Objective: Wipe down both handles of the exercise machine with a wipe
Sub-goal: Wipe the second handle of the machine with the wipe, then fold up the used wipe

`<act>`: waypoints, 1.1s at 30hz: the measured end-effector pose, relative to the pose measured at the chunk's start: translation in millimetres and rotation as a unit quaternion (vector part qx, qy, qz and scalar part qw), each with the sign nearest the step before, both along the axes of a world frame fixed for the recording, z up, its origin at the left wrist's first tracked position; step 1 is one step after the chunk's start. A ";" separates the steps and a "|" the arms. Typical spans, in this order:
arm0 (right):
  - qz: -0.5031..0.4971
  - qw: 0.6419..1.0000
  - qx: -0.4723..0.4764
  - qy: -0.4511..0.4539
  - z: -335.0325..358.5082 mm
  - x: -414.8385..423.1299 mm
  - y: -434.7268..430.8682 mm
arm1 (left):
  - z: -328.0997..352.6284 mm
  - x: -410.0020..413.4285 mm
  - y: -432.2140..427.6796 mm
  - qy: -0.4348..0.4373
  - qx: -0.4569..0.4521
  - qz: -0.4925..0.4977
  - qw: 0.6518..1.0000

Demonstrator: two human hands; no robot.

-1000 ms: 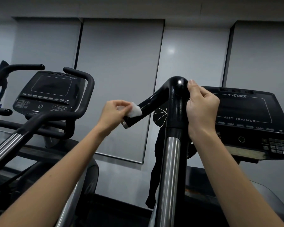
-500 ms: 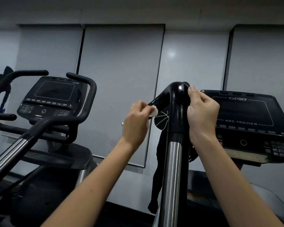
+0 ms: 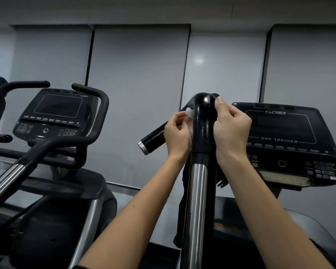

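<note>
Hands raised on bare forearms, one either side of the black handle (image 3: 203, 121). Left hand (image 3: 177, 133) sits against the handle's left side, fingers curled, pinching a white wipe (image 3: 190, 115) against the bend. Right hand (image 3: 232, 131) wraps the handle's right side, thumb up near the top curve, fingers closed round it. Handle's free end, capped in silver, points down and left past the left hand. Below both hands the handle joins a chrome post (image 3: 195, 206). Counted: two hands, one wipe, one handle being worked, two consoles. Right console (image 3: 285, 140) just behind the right hand; second console (image 3: 56, 113) well left of the left hand.
</note>
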State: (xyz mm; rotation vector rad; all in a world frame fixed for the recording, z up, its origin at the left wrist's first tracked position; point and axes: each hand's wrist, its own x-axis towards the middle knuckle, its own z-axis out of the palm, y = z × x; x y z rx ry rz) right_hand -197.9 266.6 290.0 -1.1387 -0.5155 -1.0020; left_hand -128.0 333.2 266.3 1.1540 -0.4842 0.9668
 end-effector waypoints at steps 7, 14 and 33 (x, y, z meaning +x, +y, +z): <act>-0.022 1.000 0.010 0.015 0.6 1.9 -0.5 | 15.9 -25.8 -5.4 0.073 -0.146 -0.227 0.960; -0.040 0.998 -0.010 0.045 2.5 -4.9 -0.8 | 4.2 -54.4 20.7 0.020 -0.001 -0.195 0.981; 0.110 0.960 -0.215 0.139 -79.9 -130.0 -87.4 | -53.0 -206.5 -24.6 0.082 0.154 -0.065 0.983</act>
